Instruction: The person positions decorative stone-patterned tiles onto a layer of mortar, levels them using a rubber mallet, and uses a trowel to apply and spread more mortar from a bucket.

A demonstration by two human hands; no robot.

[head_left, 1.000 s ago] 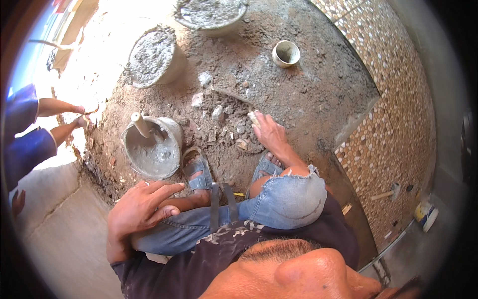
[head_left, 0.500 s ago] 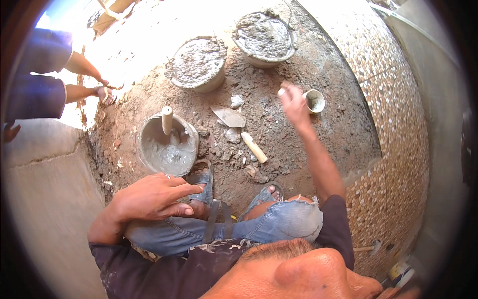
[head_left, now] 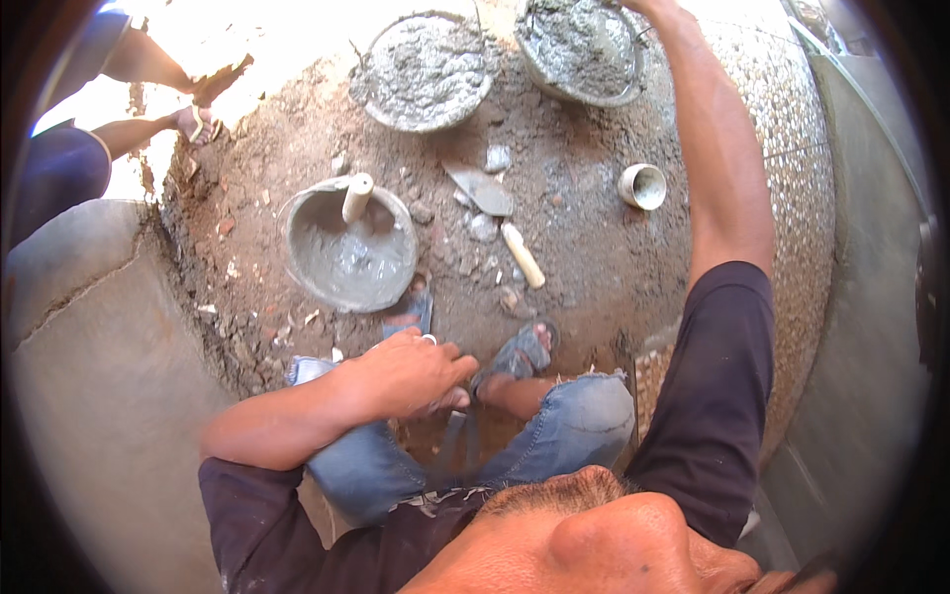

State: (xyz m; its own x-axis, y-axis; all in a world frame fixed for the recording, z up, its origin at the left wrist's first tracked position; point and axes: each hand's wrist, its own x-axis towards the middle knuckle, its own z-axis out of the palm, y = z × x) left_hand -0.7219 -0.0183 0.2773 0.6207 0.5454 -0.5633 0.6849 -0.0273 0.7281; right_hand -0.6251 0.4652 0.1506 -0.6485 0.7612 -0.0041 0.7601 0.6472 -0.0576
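Stretching the right arm (head_left: 729,168) far forward, the person has the right hand (head_left: 653,6) beside the far right rim of the right bucket (head_left: 597,101). That bucket stands at the top of the view, just beside the left bucket (head_left: 421,127). The upper edge cuts off the right fingers, so whether they grip anything cannot be told. The left hand (head_left: 421,374) hangs over the lap, fingers loosely bent, a ring (head_left: 429,340) on one, and nothing seen in them; it is probably at rest, with one arm enough for the reach.

The trowel (head_left: 483,192) lies on soil (head_left: 579,233) between the feet and the buckets, likely put there to keep it handy. Its blade is flat and grey, its grip pale and rounded. The pail (head_left: 300,259) stands near the left foot, seemingly for the same reason; a pale, thick handle (head_left: 356,198) leans at its back rim, perhaps parked there to keep the grip end clean.

Both buckets are round and heaped with lumpy grey mortar (head_left: 584,45), while the pail holds a smoother, wetter, shiny mix. A small pale cup (head_left: 627,186) lies tilted on the soil, its mouth round. Crumbly brown ground and angular stones (head_left: 483,229) meet speckled pebble flooring (head_left: 792,218) on the right and a smooth, cracked slab (head_left: 109,307) on the left.
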